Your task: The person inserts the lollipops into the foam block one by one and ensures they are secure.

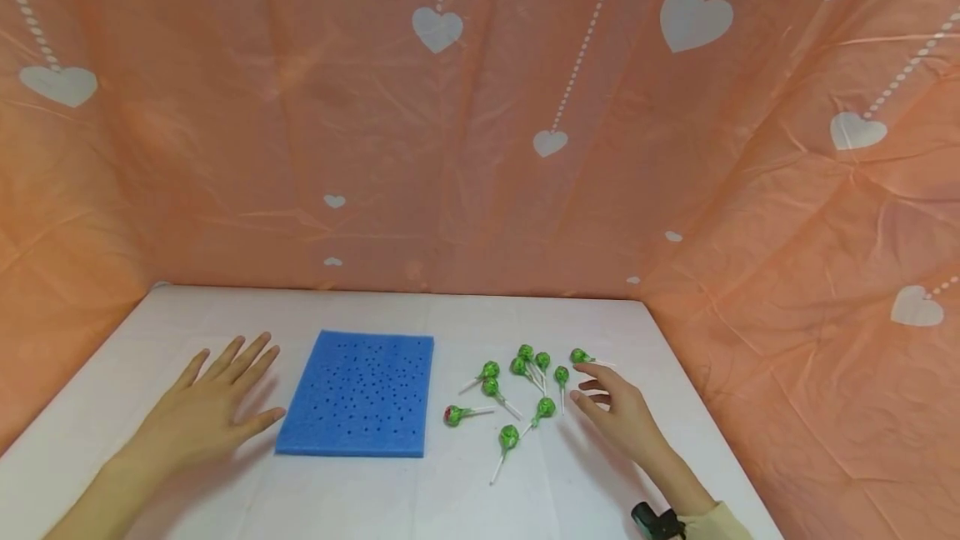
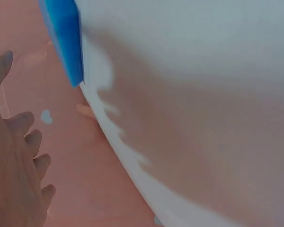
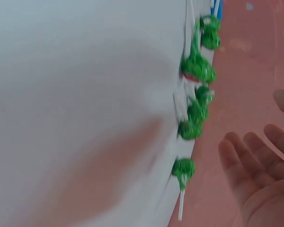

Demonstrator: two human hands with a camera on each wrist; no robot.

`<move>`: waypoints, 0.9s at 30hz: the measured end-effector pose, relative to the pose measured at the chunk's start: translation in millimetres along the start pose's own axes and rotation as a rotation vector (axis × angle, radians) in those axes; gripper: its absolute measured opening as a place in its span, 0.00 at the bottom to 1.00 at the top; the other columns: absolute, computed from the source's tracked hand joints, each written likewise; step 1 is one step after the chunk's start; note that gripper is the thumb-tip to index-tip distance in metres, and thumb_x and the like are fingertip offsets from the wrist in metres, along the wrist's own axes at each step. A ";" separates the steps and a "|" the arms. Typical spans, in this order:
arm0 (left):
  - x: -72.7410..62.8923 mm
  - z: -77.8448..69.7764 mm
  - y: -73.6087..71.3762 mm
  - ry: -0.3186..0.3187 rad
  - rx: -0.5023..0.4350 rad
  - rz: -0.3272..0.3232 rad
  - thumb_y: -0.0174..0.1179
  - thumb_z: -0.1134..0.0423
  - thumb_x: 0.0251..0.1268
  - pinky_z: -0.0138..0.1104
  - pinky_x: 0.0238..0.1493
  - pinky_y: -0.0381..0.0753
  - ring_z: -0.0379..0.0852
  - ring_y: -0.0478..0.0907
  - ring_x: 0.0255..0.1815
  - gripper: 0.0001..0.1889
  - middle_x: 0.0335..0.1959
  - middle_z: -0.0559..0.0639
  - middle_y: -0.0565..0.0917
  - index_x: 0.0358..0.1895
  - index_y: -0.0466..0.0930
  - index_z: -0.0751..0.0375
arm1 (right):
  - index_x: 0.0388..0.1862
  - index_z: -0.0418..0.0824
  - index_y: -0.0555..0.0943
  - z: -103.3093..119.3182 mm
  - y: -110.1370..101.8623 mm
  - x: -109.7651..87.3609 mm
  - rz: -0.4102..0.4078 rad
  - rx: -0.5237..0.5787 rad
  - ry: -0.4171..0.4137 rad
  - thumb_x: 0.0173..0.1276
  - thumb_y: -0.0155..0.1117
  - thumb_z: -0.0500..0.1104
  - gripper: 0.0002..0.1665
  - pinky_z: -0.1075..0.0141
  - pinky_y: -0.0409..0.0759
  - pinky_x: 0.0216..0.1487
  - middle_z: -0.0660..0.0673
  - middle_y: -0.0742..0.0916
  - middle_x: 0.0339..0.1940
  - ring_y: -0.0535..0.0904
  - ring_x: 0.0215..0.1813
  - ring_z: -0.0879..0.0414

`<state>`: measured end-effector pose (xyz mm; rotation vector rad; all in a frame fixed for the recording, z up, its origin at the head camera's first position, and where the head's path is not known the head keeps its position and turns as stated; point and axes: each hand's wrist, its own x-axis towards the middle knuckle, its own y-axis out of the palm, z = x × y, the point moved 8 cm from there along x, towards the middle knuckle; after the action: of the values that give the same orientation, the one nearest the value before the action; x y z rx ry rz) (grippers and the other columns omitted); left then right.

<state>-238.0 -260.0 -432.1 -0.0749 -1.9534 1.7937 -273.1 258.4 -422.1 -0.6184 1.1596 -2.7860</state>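
Sitting nearest, at the lower right, a black device (image 1: 656, 522) shows on the right wrist beside the end of a pale sleeve (image 1: 716, 523). The left hand (image 1: 206, 411) reaches in from the lower left, raised over the white table (image 1: 337, 502) with its shadow below; its grip is wide, fingers straight and spread, thumb stretched toward the blue foam block, and it has hold of nothing. The right hand (image 1: 622, 411) comes in from the other side, its grip partly open, fingers bent loosely and thumb set apart from them, with nothing between. Ten green-wrapped lollipops (image 1: 509, 437) lie scattered on the table between the right hand and the block. The nearest has its stick pointing toward the near edge; a little farther, one with a red patch (image 1: 452, 416) lies near the block, stick to the right, and another (image 1: 546, 407) lies across from it, stick slanting to the near left. Level with these is the blue foam block (image 1: 356, 398), flat on the table just beside the left thumb, its top dotted with small dark holes. Farther back, three lollipops bunch close together, and another (image 1: 578, 355) lies just past the right fingertips, its stick to the right. Beyond the table hangs an orange cloth (image 1: 495, 190) printed with white hearts (image 1: 437, 29) and dotted lines.
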 end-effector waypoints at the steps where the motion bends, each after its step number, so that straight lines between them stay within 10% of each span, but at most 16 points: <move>1: 0.8 -1.6 2.0 0.000 -0.002 0.016 0.59 0.35 0.72 0.38 0.77 0.10 0.39 0.21 0.83 0.46 0.84 0.60 0.56 0.82 0.59 0.61 | 0.63 0.34 0.81 1.3 3.1 -0.3 0.015 0.021 0.008 0.68 0.74 0.34 0.25 0.60 0.89 0.51 0.37 0.86 0.60 0.88 0.51 0.45; 13: 9.3 -19.4 18.3 0.058 -0.024 0.055 0.56 0.34 0.73 0.38 0.78 0.12 0.51 0.27 0.86 0.45 0.83 0.60 0.58 0.81 0.61 0.63 | 0.62 0.30 0.80 22.6 39.9 -6.0 0.197 0.162 -0.071 0.72 0.70 0.35 0.22 0.65 0.89 0.49 0.33 0.86 0.57 0.88 0.50 0.47; 21: 15.2 -28.4 30.4 0.021 -0.120 0.157 0.59 0.32 0.69 0.66 0.76 0.54 0.70 0.59 0.79 0.47 0.80 0.64 0.64 0.78 0.67 0.66 | 0.60 0.31 0.81 30.4 63.8 -7.8 0.308 0.153 -0.097 0.72 0.69 0.35 0.19 0.66 0.88 0.47 0.37 0.87 0.54 0.88 0.48 0.51; 27: 15.2 -33.8 33.1 0.044 -0.120 0.150 0.61 0.32 0.67 0.65 0.76 0.56 0.69 0.62 0.78 0.45 0.79 0.63 0.67 0.76 0.70 0.64 | 0.60 0.35 0.82 33.9 76.4 -9.4 0.386 0.147 -0.063 0.73 0.69 0.37 0.18 0.66 0.88 0.48 0.40 0.87 0.55 0.87 0.48 0.56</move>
<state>-247.8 -218.8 -458.2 -0.3051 -2.0706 1.7485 -258.7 183.1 -456.7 -0.4142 0.9350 -2.4755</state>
